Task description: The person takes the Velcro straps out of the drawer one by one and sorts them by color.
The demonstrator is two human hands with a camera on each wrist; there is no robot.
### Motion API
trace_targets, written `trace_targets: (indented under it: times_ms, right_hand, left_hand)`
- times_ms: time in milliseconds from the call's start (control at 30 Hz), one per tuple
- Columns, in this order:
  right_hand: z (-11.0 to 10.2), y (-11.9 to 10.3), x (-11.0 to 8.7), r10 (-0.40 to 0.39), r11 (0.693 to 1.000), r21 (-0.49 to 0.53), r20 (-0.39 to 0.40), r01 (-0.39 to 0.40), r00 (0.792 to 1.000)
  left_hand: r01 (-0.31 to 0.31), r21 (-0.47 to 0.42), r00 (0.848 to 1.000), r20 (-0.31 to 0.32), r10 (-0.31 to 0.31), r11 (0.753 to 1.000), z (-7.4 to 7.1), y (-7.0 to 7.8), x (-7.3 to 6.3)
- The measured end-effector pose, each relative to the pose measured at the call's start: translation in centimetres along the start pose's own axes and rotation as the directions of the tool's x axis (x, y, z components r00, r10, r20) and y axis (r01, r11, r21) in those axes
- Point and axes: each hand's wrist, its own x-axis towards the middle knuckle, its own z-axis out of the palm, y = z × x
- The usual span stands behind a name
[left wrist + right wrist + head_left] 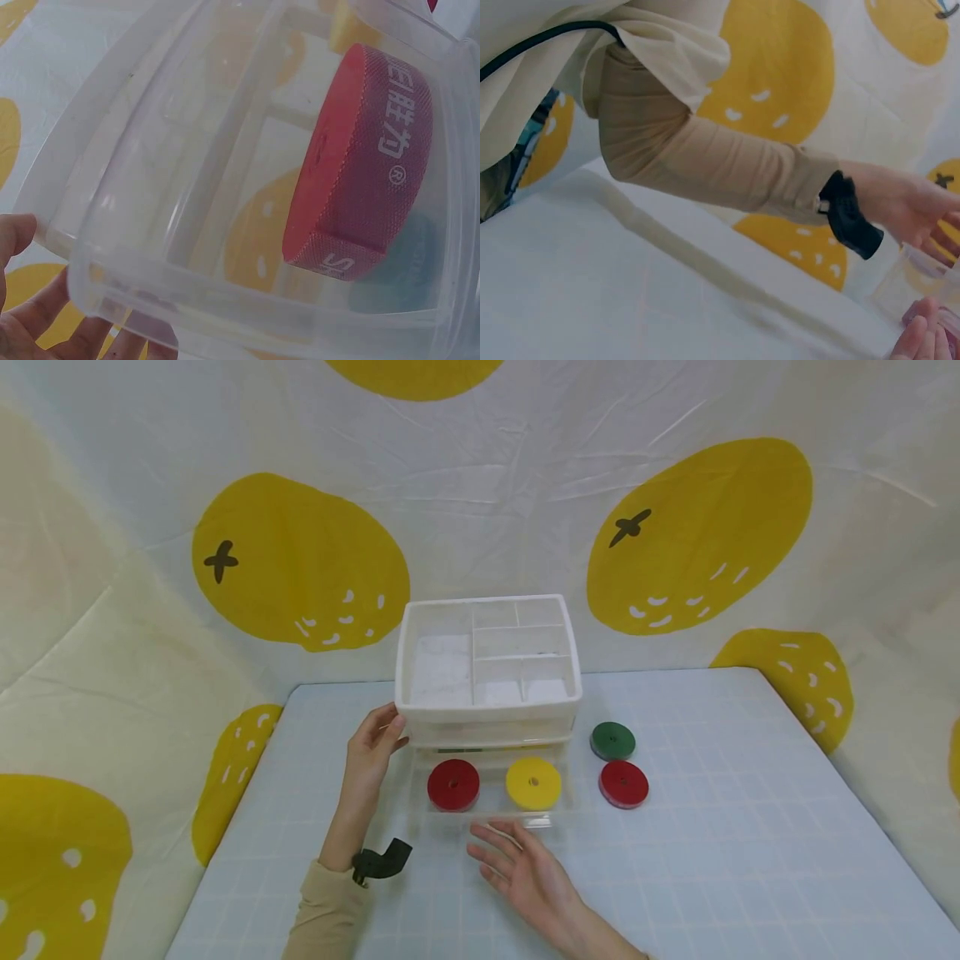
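Observation:
A white storage box (489,714) with a divided top tray stands at the middle of the table. Its clear drawer (491,821) is pulled out at the front. In it lie a red tape roll (453,786), with white lettering in the left wrist view, and a yellow tape roll (533,784). Strips of green and yellow show deeper inside. My left hand (372,745) is at the box's left side, thumb at the edge and fingers spread along the wall. My right hand (525,877) hovers palm-up by the drawer's front edge, fingers loosely extended, holding nothing.
Right of the box, a green roll (612,741) and another red roll (624,784) lie on the pale checked tablecloth (720,827). A curtain with yellow fruit shapes (697,535) hangs behind the table. A black wrist camera (382,860) sticks out from the left wrist.

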Motion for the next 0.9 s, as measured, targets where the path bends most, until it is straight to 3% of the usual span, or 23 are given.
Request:
trace_targets:
  times_ms: [233,433,667,900]
  right_hand:
    - [-0.3,-0.9,-0.4,0.065,0.984,-0.171,0.038,-0.057,0.997]
    - [0.1,-2.2,-0.8,0.118,0.914,-0.398,0.066,-0.082,0.991]
    - [0.9,-4.8,-1.4,0.083,0.748,-0.663,0.143,0.034,0.986]
    - [2.2,-7.7,-2.4,0.038,0.515,-0.837,0.241,0.188,0.97]
  left_hand:
    - [-0.004,-0.006,1.0,-0.001,0.004,1.0,0.0,0.0,0.0]
    - [0.003,0.003,1.0,-0.003,-0.003,1.0,-0.1,0.0,0.0]
    - [-0.002,0.022,1.0,-0.003,0.002,1.0,0.0,0.0,0.0]
    - [-0.001,0.025,1.0,0.006,0.001,1.0,0.0,0.1,-0.1]
